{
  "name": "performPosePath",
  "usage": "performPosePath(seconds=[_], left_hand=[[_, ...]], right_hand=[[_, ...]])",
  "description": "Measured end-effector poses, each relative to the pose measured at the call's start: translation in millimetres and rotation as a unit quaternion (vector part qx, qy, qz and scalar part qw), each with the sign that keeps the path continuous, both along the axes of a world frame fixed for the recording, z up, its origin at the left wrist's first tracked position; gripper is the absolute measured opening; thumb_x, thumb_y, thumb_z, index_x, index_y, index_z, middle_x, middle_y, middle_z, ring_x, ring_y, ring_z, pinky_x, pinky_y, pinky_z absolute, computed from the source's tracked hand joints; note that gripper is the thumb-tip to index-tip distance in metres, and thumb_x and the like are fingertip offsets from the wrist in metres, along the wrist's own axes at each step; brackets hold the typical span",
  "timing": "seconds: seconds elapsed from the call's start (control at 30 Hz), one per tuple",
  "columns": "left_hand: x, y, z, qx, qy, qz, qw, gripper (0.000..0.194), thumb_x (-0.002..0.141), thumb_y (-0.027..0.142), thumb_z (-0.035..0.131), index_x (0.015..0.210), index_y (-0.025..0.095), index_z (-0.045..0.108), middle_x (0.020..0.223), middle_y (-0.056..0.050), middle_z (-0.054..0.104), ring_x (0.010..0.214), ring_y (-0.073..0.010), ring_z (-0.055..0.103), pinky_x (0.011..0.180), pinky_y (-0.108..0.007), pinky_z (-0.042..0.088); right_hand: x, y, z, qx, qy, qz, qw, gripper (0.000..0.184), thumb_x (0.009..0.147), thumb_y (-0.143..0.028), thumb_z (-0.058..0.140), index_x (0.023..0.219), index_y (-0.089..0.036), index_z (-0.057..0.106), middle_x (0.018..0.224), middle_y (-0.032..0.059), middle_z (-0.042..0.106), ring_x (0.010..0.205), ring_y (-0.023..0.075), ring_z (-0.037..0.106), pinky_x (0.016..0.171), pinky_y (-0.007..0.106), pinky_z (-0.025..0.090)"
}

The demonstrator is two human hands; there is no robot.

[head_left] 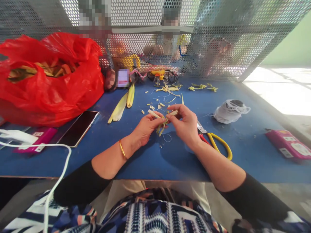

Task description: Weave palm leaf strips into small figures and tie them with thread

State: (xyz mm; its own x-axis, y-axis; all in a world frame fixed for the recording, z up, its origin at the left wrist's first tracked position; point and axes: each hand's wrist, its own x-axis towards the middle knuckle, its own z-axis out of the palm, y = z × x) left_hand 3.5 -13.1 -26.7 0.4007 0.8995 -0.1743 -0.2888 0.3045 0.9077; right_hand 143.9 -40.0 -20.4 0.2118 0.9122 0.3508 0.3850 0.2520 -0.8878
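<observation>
Left of the yellow-handled scissors [209,135], the left hand [147,129] and the right hand [184,126] pinch a knotted leaf-strip piece [165,123] between their fingertips, its pale ends slanting out sideways, the right hand nearer the scissors.

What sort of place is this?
Probably a handicraft workspace: pale leaf pieces, a few small plaited-looking bits and scissors lie on a blue table in front of a perforated screen.
</observation>
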Motion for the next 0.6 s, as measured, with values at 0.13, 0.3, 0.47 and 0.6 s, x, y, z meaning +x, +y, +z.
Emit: performPosePath(seconds=[0.13,0.3,0.47,0.6], left_hand=[[1.9,0.3,-2.9,0.014,-0.01,0.027,0.999,0.03,0.054,0.028,0.086,0.074,0.016,0.066,0.072,0.002,0.068,0.069,-0.0123,0.064,0.08,-0.031,0.051],[1.3,1.6,-3.9,0.009,0.008,0.057,0.998,0.029,0.054,0.028,0.086,0.072,0.015,0.067,0.07,0.0,0.068,0.067,-0.0135,0.064,0.08,-0.035,0.052],[-1.9,5.7,-5.6,0.036,0.016,0.079,0.996,0.029,0.054,0.028,0.086,0.071,0.014,0.068,0.07,0.001,0.067,0.069,-0.0138,0.064,0.083,-0.037,0.053],[-3.5,7.6,-6.7,0.058,0.035,0.079,0.995,0.026,0.058,0.028,0.085,0.071,0.015,0.067,0.069,0.001,0.065,0.069,-0.0142,0.063,0.082,-0.039,0.053]], right_hand=[[1.9,6.3,-4.7,-0.012,0.061,0.014,0.998,0.017,0.073,-0.02,0.064,0.09,-0.021,0.063,0.065,-0.0046,0.062,0.058,0.0118,0.057,0.063,0.029,0.047],[5.5,7.6,-5.2,-0.018,0.017,0.043,0.999,0.018,0.079,-0.02,0.061,0.096,-0.022,0.064,0.068,-0.0046,0.061,0.06,0.0114,0.056,0.064,0.028,0.047],[11.0,5.3,2.8,0.058,-0.158,0.109,0.98,0.014,0.085,-0.018,0.056,0.088,-0.022,0.069,0.087,0.002,0.068,0.079,0.0153,0.062,0.073,0.029,0.047],[14.9,6.9,6.7,0.051,-0.221,0.118,0.967,0.012,0.083,-0.017,0.061,0.081,-0.023,0.071,0.082,0.0013,0.068,0.074,0.0154,0.06,0.071,0.028,0.045]])
